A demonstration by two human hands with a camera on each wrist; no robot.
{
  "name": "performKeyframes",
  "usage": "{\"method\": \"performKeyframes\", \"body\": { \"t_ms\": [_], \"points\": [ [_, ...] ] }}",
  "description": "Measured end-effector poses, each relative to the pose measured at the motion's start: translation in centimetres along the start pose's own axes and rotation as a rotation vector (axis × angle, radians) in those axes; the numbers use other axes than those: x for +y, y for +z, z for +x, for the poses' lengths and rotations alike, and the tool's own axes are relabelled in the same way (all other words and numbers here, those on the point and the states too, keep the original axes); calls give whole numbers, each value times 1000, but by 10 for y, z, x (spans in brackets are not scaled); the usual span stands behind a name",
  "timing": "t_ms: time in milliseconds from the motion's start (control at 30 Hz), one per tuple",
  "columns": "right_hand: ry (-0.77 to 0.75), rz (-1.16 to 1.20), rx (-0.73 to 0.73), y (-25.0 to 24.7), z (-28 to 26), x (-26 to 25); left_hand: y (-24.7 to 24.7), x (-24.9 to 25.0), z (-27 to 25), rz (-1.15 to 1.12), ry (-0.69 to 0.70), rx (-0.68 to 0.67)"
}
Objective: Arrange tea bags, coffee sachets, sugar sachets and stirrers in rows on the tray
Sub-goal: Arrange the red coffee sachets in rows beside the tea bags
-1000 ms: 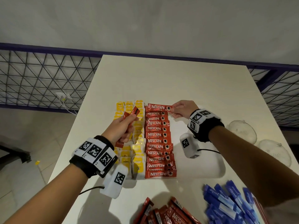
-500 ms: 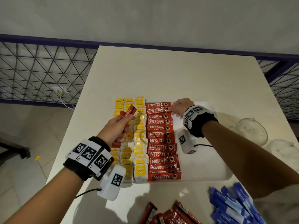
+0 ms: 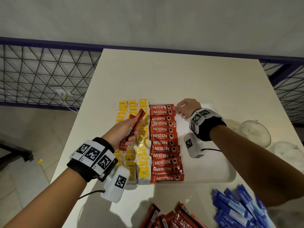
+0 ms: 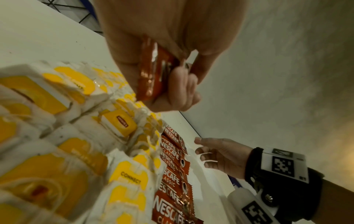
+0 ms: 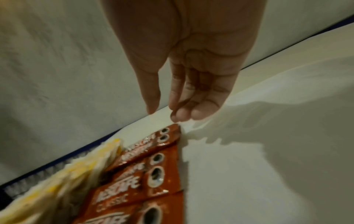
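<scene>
**Coffee sachets: one column laid, spares in hand**

Coffee sachets [image 3: 162,139], red, lie in one column on the white tray [image 3: 213,162], just right of three columns of yellow tea bags [image 3: 131,158].

- Left hand [image 3: 121,134]: my fingers are curled round a few spare sachets [image 3: 135,127], held above the tea bags.
- Right hand [image 3: 186,108]: fingers straight and relaxed, holding nothing, tips just beside the right end of the farthest sachet [image 3: 161,107]; whether they touch it I cannot tell.
- Handling, as I judge it: light, thin, glossy foil, likely to slide and overlap. Best pinched at the crimped short end, then nudged square.
- Unplaced: loose red sachets [image 3: 172,219] and blue sachets [image 3: 238,209] near me on the table [image 3: 181,76].
</scene>
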State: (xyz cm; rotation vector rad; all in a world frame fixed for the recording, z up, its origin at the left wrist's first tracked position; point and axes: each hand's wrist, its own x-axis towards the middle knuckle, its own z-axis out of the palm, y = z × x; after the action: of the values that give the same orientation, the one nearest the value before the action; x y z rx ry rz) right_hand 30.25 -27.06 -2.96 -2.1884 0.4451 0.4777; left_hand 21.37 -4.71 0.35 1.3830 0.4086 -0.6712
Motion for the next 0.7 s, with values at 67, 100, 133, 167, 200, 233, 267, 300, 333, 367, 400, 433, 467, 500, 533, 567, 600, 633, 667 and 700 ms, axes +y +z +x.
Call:
{"method": "performKeyframes", "body": {
  "t_ms": [67,100,133,167,200,233,267,300,333,367,400,433,467,500,533,567,600,633,667,700],
  "points": [
    [-79,18,-58,-3,-15,-6,5,2,-8,104,33,-14],
    [-116,53,-107,-3,-25,-10,9,3,-12,179,48,-23],
    [-138,104,-165,-3,-36,-13,12,3,-15,250,61,-30],
    [-150,157,-225,-3,-47,-15,15,4,-19,304,72,-39],
    [-161,193,-283,-2,-57,-17,17,3,-22,350,82,-48],
    [-174,209,-338,-2,-66,-18,20,3,-25,387,91,-57],
    [-192,208,-387,-2,-74,-19,22,3,-27,413,94,-59],
    [-213,197,-428,-2,-81,-19,25,2,-29,425,95,-58],
    [-229,186,-457,-2,-87,-19,26,2,-31,434,95,-55],
    [-237,183,-473,-3,-93,-18,28,2,-33,445,91,-57],
    [-240,192,-477,-3,-97,-17,30,1,-36,459,85,-63],
    [-247,212,-472,-4,-100,-16,32,1,-38,469,83,-67],
    [-255,239,-461,-6,-102,-15,33,0,-40,459,80,-63],
    [-264,268,-449,-8,-104,-13,34,-1,-41,417,73,-46],
    [-271,291,-438,-11,-106,-11,34,-2,-42,362,68,-23],
    [-276,301,-433,-13,-108,-9,33,-2,-43,322,63,-6],
    [-279,300,-435,-14,-111,-7,31,-4,-43,310,68,0],
    [-285,285,-441,-14,-114,-4,30,-5,-45,314,80,-2],
    [-296,253,-443,-13,-116,-2,28,-7,-45,326,95,-5],
    [-309,209,-441,-11,-118,0,27,-8,-47,324,109,-8]
  ]
}}
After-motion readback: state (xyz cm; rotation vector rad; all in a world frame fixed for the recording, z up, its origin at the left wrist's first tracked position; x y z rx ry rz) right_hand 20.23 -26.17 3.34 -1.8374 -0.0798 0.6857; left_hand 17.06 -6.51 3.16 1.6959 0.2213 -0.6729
